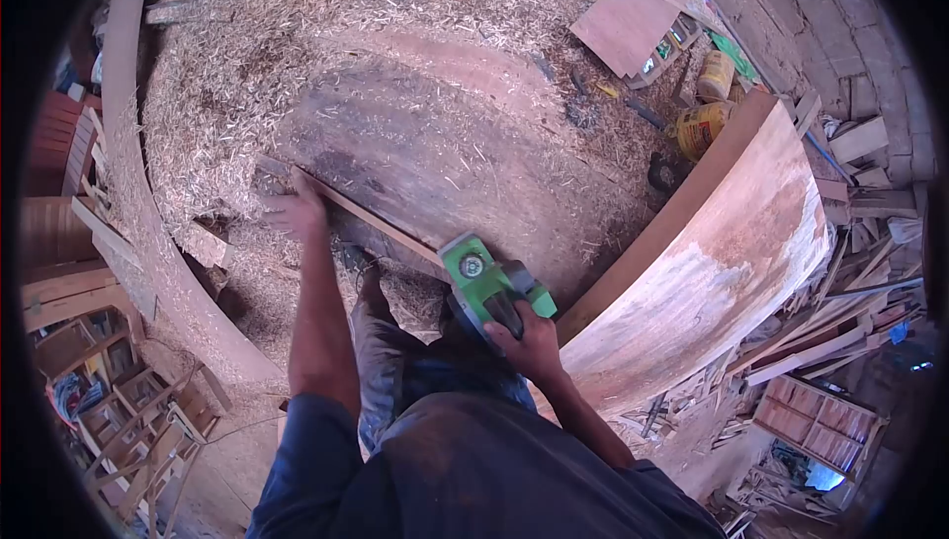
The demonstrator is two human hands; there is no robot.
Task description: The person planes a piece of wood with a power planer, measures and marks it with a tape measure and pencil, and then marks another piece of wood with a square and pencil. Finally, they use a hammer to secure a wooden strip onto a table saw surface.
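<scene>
A green power planer [486, 280] rests at the near end of a long narrow wood strip [381, 225]. My right hand [527, 339] is wrapped round the planer's black rear handle. At the strip's far left end lies my left hand [297, 208], slightly blurred, its fingers spread beside and against the wood. The strip runs diagonally over a worn board [415, 134] scattered with shavings. Part of the strip is hidden under the planer.
A large curved panel [692, 272] rises at the right. Yellow containers [701, 130], small tools and a square plywood piece [629, 25] lie at the back right. A curved plank [127, 144] borders the left. Scrap wood [850, 312] is piled far right.
</scene>
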